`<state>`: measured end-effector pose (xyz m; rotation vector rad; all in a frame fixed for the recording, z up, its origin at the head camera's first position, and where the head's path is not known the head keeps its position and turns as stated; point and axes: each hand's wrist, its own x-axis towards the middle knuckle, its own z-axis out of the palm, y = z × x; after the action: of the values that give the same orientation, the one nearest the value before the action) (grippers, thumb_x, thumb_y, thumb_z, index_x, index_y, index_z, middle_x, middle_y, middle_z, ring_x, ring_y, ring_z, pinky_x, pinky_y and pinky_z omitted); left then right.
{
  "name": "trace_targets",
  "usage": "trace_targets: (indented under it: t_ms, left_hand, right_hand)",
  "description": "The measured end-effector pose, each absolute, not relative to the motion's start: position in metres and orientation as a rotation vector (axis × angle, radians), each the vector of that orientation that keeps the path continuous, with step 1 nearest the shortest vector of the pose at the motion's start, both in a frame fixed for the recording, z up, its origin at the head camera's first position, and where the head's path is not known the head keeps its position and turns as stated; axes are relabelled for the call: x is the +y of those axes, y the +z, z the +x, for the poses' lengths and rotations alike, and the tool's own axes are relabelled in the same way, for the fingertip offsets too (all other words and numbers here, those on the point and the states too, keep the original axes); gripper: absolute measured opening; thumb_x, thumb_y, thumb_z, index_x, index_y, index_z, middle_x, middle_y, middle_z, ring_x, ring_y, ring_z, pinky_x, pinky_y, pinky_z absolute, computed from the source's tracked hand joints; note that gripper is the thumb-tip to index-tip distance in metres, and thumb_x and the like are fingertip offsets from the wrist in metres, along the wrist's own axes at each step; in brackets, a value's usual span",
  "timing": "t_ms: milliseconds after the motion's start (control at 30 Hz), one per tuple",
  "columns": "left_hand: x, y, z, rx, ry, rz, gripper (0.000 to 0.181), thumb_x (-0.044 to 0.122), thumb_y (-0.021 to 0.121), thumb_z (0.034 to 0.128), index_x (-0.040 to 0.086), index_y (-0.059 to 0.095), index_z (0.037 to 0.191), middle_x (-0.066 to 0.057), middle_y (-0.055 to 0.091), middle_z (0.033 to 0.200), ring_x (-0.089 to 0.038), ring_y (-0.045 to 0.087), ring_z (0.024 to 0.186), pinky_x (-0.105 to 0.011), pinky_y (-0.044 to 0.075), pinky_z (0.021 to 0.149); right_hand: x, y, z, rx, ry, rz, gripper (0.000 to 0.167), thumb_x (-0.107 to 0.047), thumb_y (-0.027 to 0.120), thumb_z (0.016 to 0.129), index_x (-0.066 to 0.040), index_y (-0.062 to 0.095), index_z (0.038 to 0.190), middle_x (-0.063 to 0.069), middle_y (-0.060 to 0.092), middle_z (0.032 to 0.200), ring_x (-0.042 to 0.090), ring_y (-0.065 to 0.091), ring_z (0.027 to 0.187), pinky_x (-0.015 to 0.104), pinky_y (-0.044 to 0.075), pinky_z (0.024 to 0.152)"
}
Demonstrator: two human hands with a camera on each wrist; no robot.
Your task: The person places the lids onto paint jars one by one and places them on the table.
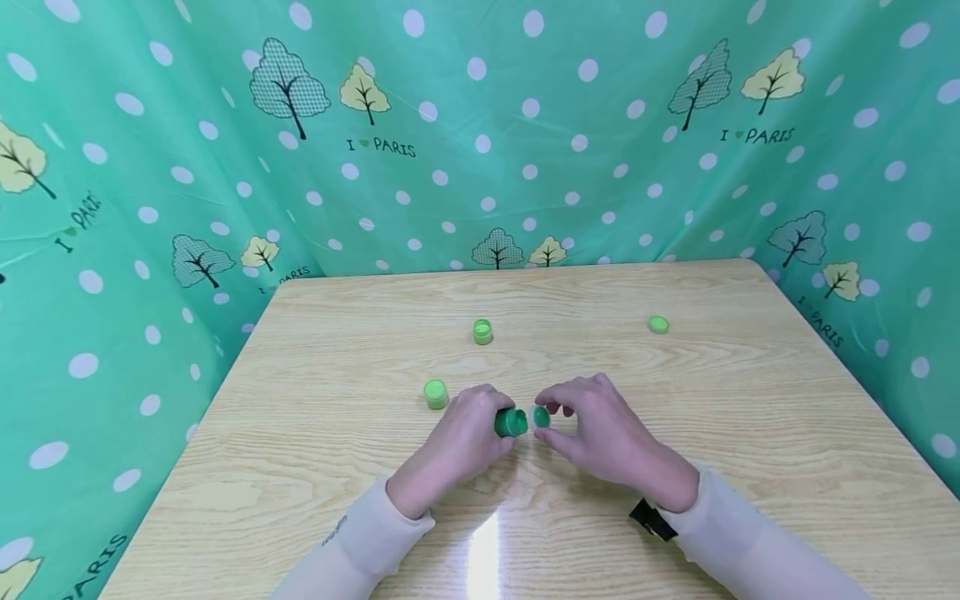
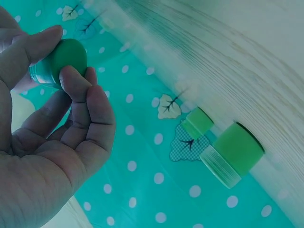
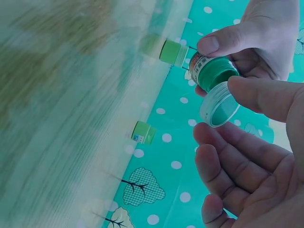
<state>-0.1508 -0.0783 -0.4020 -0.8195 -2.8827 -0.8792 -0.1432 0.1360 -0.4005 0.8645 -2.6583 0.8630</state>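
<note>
In the head view my left hand [image 1: 472,423] grips a dark green paint jar [image 1: 512,422], tipped sideways with its open mouth toward the right. My right hand [image 1: 600,429] pinches a clear screw lid [image 1: 541,417] by its rim, green on the inside, just right of that mouth. The right wrist view has the lid [image 3: 219,104] right beside the mouth of the labelled jar [image 3: 216,72]; whether they touch I cannot tell. Left of my left hand stands a light green jar [image 1: 436,394] with a clear lid on. The left wrist view shows the dark green jar's base [image 2: 70,54] between my fingers.
Farther back on the wooden table [image 1: 360,333] stands a small light green jar [image 1: 482,332] without a lid. A light green lid [image 1: 658,324] lies at the back right. Behind the table hangs a green dotted cloth [image 1: 525,183].
</note>
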Motion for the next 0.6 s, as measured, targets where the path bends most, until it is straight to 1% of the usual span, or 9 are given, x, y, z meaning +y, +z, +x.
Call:
trace_targets:
  t_ms: [300,600]
  left_hand:
    - [-0.0754,-0.4051,-0.1492,-2.877,-0.891,-0.84,0.017,0.001,0.085,0.0767,0.008,0.072,0.084,0.0,0.06,0.08,-0.011,0.051,0.07,-0.02,0.044,0.058]
    - [-0.0732,-0.4075,-0.1485,-2.882,-0.916,-0.836,0.016,-0.001,0.084,0.0761,0.006,0.074,0.086,0.001,0.059,0.078,-0.01,0.05,0.068,-0.019,0.045,0.057]
  right_hand:
    - [0.1334,-0.4027,-0.1416,-2.626,0.903,0.905,0.029,-0.02,0.092,0.077,-0.018,0.076,0.102,-0.013,0.073,0.093,0.011,0.061,0.079,0.031,0.041,0.076]
    - [0.1334,-0.4062,-0.1416,-2.609,0.902,0.935,0.032,-0.02,0.093,0.075,-0.017,0.076,0.103,-0.013,0.074,0.095,0.009,0.061,0.079,0.03,0.04,0.077]
